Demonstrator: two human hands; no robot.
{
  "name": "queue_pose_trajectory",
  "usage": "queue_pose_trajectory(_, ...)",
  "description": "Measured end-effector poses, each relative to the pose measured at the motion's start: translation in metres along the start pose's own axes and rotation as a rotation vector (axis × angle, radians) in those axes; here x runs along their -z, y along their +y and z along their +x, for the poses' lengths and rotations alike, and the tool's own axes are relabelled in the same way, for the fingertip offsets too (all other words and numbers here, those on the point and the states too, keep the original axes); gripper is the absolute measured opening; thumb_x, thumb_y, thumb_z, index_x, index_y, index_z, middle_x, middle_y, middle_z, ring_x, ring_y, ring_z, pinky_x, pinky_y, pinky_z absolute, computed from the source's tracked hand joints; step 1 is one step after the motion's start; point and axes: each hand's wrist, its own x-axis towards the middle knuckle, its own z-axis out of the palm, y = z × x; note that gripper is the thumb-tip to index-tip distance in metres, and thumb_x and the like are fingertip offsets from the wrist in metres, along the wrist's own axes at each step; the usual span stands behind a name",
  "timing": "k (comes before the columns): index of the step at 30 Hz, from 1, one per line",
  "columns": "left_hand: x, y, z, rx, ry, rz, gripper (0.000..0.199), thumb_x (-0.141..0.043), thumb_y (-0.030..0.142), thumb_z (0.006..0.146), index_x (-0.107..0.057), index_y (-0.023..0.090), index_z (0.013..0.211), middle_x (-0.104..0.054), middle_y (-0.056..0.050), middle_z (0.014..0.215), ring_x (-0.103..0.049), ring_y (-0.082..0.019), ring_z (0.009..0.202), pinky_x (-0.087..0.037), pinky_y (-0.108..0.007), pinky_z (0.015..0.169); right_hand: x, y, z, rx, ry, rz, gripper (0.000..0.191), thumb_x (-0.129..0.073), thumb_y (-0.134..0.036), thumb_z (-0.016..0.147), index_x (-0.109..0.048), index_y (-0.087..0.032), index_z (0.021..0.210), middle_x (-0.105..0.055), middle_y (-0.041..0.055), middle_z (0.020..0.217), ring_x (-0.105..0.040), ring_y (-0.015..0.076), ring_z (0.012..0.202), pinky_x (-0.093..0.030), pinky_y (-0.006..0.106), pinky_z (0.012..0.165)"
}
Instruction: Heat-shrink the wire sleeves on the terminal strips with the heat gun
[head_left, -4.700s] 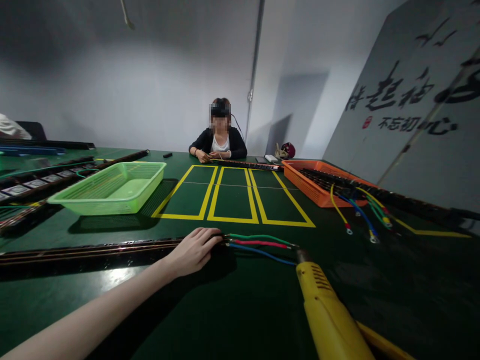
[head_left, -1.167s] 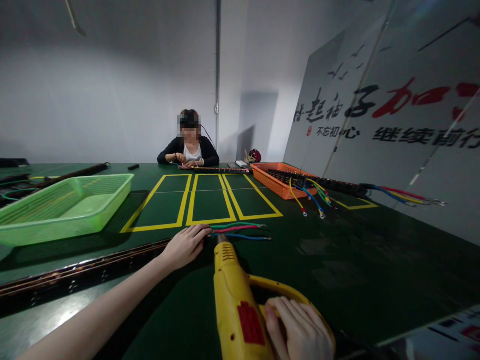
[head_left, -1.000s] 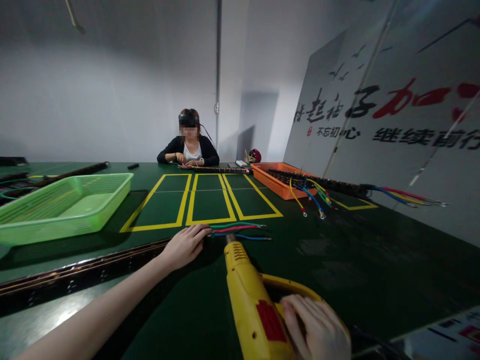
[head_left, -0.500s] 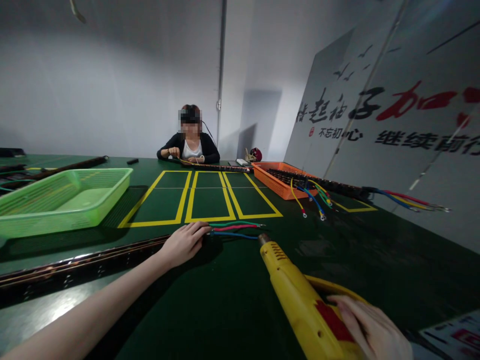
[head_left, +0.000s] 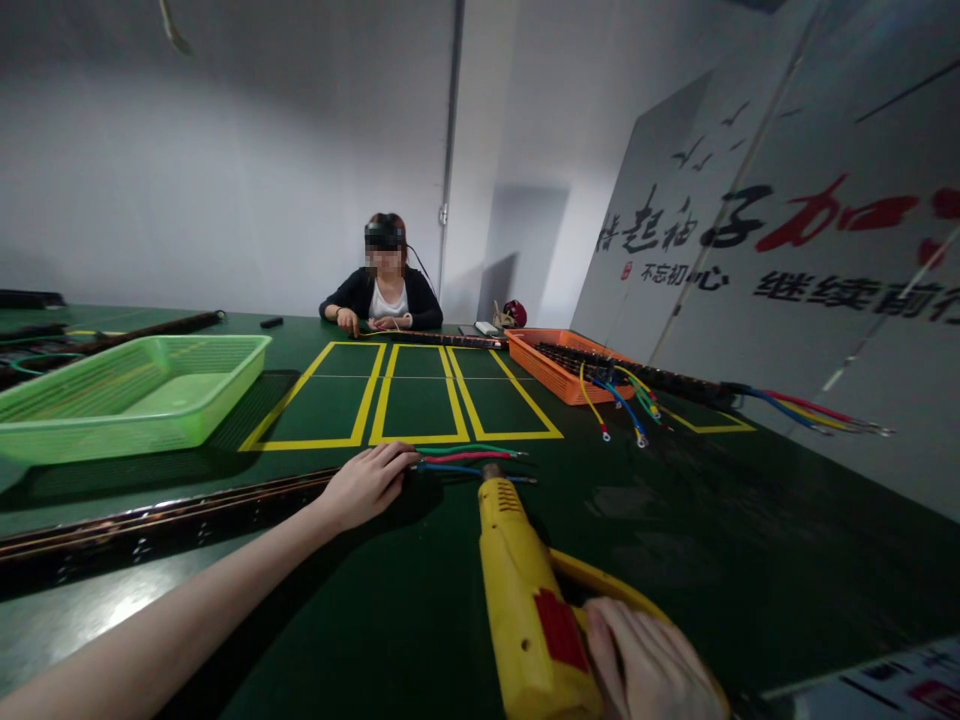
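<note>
My left hand (head_left: 371,480) is closed around the end of a long dark wire bundle (head_left: 225,510) that lies across the table at the left. Beyond its fingers, green, red and blue wires (head_left: 461,457) stick out to the right, with bare-looking ends. My right hand (head_left: 649,655) grips the handle of a yellow heat gun (head_left: 517,580) with a red patch on its side. The gun's metal nozzle (head_left: 491,471) points away from me, right at the blue wire; whether they touch I cannot tell.
On the left stands a green plastic basket (head_left: 217,415). An orange basket (head_left: 566,375) at the right holds dark harnesses with coloured wires (head_left: 630,400) hanging over its rim. Yellow tape rectangles (head_left: 465,438) mark the green table. Across it sits a person (head_left: 386,290) handling another harness.
The heat gun, in my right hand, has moved left, its nozzle going from the blue wire's tip to further along it. My left hand stays in place on the bundle.
</note>
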Motion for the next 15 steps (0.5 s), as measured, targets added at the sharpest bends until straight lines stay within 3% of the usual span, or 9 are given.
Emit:
queue_pose_trajectory(8,-0.001,0.0,0.001,0.001,0.004,0.01,0.037,-0.035,0.02,0.087,-0.045,0.021,0.123,-0.049,-0.007,0.122,-0.05,-0.018,0.109,-0.044,-0.034,0.093,-0.015,-0.07,0.01,-0.116,0.006,0.157,0.025,-0.038,-0.032,0.09,-0.061,-0.02,0.09,-0.064,0.0,0.082,-0.056,0.0149,0.077,-0.031,0.03,0.081)
queue_pose_trajectory(15,-0.002,-0.001,0.001,0.002,0.014,-0.012,0.036,-0.037,0.021,0.088,-0.046,0.022,0.122,-0.05,-0.007,0.122,-0.049,-0.018,0.109,-0.044,-0.034,0.094,-0.013,-0.103,0.025,-0.238,0.045,0.327,0.026,-0.036,-0.03,0.089,-0.06,-0.022,0.09,-0.06,0.0008,0.077,-0.051,0.0157,0.074,-0.03,0.031,0.078)
